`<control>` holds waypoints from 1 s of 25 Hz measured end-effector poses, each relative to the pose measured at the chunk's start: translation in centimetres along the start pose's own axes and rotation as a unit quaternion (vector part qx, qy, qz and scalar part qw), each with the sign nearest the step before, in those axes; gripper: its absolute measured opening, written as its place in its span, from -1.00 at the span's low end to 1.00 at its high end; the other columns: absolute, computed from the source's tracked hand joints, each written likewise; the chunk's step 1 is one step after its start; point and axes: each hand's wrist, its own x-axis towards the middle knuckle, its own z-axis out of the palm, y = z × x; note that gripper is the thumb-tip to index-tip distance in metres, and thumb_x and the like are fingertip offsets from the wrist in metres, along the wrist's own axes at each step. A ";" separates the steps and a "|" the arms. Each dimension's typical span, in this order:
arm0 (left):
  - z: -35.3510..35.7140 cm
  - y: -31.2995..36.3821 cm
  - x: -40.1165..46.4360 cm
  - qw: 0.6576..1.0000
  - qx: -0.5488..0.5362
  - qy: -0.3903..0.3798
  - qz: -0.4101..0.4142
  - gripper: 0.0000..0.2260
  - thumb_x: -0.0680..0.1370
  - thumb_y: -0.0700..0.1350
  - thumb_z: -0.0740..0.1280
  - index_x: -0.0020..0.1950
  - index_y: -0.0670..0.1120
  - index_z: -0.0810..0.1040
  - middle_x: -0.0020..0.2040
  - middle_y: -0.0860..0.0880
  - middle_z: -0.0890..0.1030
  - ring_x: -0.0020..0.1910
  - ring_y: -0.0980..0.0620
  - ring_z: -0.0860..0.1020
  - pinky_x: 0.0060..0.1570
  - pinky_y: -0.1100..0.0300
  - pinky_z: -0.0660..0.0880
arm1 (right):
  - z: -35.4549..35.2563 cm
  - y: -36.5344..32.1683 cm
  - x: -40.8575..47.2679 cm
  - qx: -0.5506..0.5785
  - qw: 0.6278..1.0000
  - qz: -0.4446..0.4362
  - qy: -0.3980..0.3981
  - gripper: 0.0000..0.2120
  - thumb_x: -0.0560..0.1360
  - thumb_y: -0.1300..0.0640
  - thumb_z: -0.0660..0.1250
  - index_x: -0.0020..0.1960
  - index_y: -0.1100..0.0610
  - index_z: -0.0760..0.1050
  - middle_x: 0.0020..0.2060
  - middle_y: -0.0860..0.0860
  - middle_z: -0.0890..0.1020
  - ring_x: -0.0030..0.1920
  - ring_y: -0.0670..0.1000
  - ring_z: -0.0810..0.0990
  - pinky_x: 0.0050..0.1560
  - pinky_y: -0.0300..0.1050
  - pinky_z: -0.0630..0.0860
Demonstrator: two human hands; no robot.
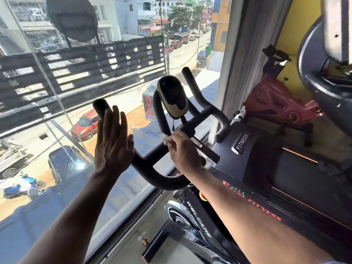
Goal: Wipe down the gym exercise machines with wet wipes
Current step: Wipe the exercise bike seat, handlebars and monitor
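Head view: you look down over a black spin bike set against a tall window, street and parked cars below.
Handlebar: the bike's black handlebar loops toward you at centre, with its two horns rising far left and far right.
Left hand: your left hand is flat, fingers straight and together, at the left horn; you hold nothing with it, and contact with the grip is unclear.
Right hand: your right hand curls around a white wet wipe, pressing it on the bar's centre crosspiece.
Console: a black and tan display console stands upright just beyond the wipe.
Right side: a treadmill labelled FITNESS lies beside the bike; a red exercise bike sits farther off by the yellow wall.
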 end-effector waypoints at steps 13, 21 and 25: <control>1.0 -1.1 -0.5 0.995 -0.075 0.051 0.039 -0.46 0.74 -0.12 0.11 0.65 -0.32 0.05 0.68 -0.29 0.03 0.67 -0.27 -0.02 0.64 -0.19 0.01 | 1.0 -5.0 -2.0 0.001 0.985 -0.106 -0.135 -0.85 0.66 0.20 0.27 0.03 0.22 0.59 -0.06 0.07 0.55 -0.11 0.04 0.59 0.00 -0.19 0.54; 1.1 -0.9 -0.5 0.996 -0.076 0.049 0.026 -0.43 0.72 -0.17 0.16 0.66 -0.30 0.03 0.69 -0.26 0.01 0.68 -0.24 -0.07 0.66 -0.08 -0.11 | -3.1 4.6 4.4 -0.092 0.995 0.011 0.028 -0.94 0.60 0.26 0.35 0.00 0.20 0.60 -0.05 0.08 0.60 -0.09 0.09 0.64 -0.03 0.10 0.64; 1.2 -1.0 -0.7 0.996 -0.078 0.032 0.015 -0.43 0.73 -0.13 0.12 0.68 -0.25 -0.01 0.70 -0.22 -0.03 0.68 -0.23 -0.08 0.65 -0.18 -0.04 | -1.0 1.5 2.3 -0.068 0.997 0.025 0.016 -0.94 0.60 0.27 0.35 0.03 0.22 0.60 -0.03 0.09 0.61 -0.04 0.08 0.64 -0.01 0.06 0.64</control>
